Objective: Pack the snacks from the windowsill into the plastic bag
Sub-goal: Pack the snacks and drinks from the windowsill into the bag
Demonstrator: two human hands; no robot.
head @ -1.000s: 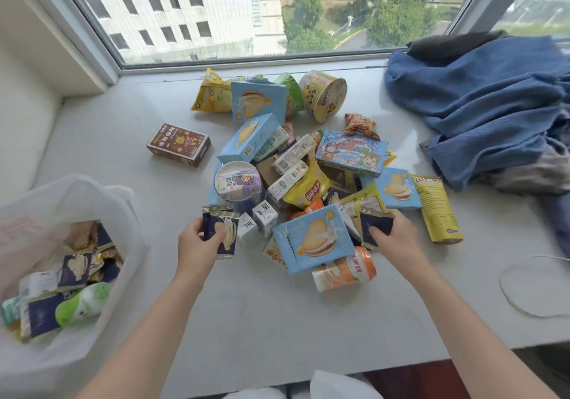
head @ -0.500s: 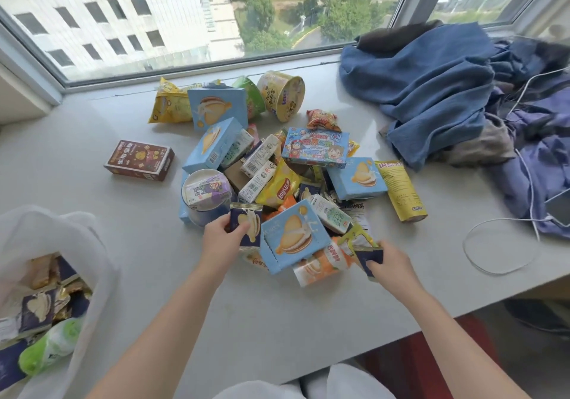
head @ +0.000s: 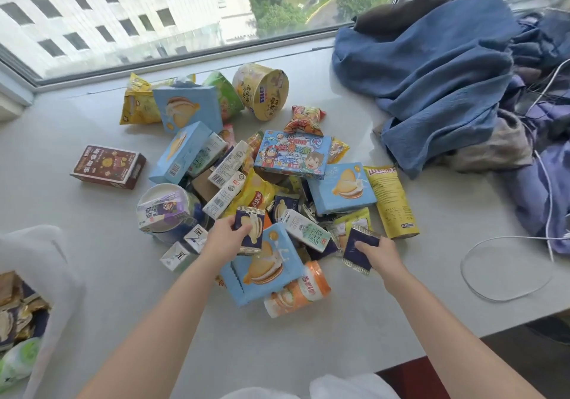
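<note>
Gripping navy packet (head: 250, 229) in left hand (head: 222, 241) | right hand (head: 381, 252) pinching another navy wrapper (head: 359, 249) | plastic bag (head: 46, 275) holds snacks

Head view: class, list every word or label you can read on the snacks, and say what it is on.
"BIG": round yellow noodle cup.
"乐事": yellow crisp bag.
Blue cartoon box, brown box, white milk cartons: print too blurred to read.

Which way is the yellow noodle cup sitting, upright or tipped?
Tipped. The yellow noodle cup lies on its side on the windowsill, one round end facing the camera.
</note>
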